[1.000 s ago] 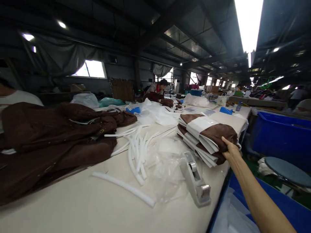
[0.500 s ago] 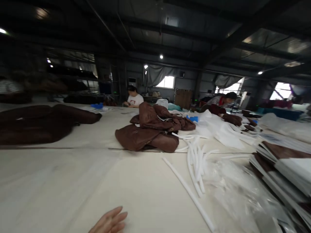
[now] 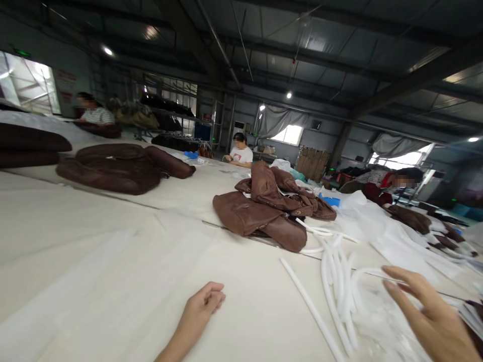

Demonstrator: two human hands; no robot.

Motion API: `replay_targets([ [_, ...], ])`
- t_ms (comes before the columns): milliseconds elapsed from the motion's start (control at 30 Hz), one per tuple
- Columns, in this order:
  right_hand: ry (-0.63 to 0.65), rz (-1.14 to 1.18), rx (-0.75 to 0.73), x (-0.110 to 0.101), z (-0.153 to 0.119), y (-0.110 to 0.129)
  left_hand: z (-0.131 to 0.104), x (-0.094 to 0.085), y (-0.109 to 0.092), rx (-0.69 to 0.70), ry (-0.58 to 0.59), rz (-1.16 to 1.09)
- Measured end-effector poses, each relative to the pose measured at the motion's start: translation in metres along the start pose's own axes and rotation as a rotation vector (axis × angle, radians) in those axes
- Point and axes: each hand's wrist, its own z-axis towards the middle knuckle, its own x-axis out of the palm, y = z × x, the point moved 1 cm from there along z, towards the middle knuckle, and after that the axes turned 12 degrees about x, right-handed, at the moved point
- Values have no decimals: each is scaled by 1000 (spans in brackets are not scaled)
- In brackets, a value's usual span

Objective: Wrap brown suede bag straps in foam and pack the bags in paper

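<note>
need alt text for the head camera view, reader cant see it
A person's open right hand and loosely curled left hand are over a cream worktable, with slouchy brown leathery bags, long white tubes and crumpled clear plastic.

Factory workshop, steel roof beams [image 3: 350,55], long worktable [image 3: 241,281], seated workers [image 3: 241,153]

- Left hand [image 3: 204,306], 1: palm turned out of sight; forearm cut by bottom edge.
- Right hand [image 3: 437,317], 1: wrist cut by frame edge.
- Clear plastic [image 3: 381,327], beside right hand: partly hidden by it; contents unclear.
- Loose white tube [image 3: 309,301], 1, between hands: lower end cut off.
- Brown-and-white stack [image 3: 471,319], behind right hand: part hidden, part cut off.
- Wall sign [image 3: 66,83], far beyond left hand: lettering illegible.
</note>
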Motion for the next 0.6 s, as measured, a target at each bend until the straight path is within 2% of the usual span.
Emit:
replay_targets([
  [133,277,77,-169,100,3,55,-3,2,4,-6,58,40],
  [267,417,84,-283,188,12,94,-5,3,7,3,78,78],
  [367,419,82,-272,231,35,124,-5,3,15,13,82,107],
  [500,393,72,-58,270,81,161,-5,3,26,29,96,131],
  [600,398,52,71,298,111,180,-6,4,28,41,95,165],
])
